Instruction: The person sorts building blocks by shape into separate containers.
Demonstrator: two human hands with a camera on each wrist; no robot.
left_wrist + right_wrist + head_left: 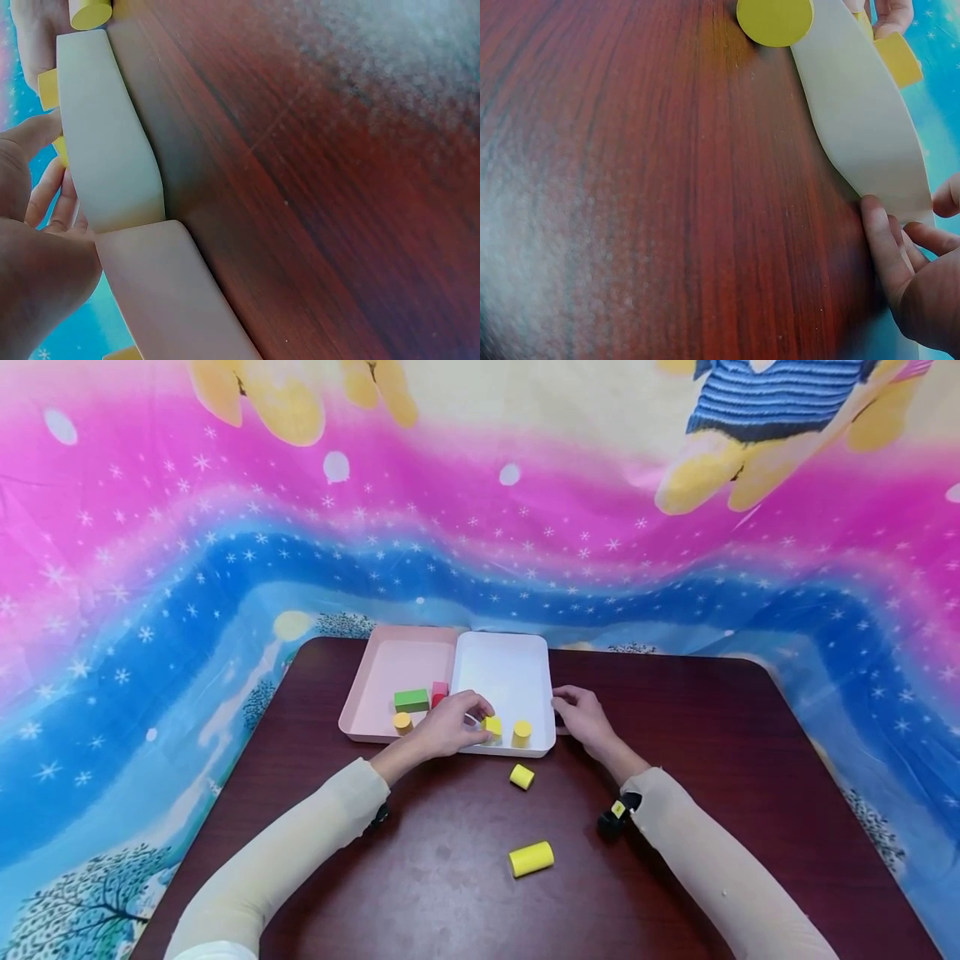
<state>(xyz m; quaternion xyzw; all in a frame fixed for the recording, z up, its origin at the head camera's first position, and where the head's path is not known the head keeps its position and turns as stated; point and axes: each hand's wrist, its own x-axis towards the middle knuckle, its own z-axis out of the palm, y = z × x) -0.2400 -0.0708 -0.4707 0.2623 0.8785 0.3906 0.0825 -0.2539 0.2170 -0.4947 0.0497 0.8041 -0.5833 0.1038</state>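
Note:
My left hand [447, 724] reaches over the front of the white tray [502, 668] and pinches a yellow block [492, 727] between thumb and fingers. The fingers partly cover this block, so its full shape is hard to tell. Just to its right a yellow cylinder [522, 734] stands upright inside the tray. At the tray's right side, my right hand [585, 718] holds the edge near the front corner; the right wrist view shows its fingers [885, 244] against the outer wall.
A pink tray [360, 693] adjoins the white one on the left, holding a green block [411, 700], an orange cylinder [402, 722] and red pieces [439, 690]. Two yellow cylinders, a short one [522, 777] and a longer one [531, 859], lie on the dark table [420, 877].

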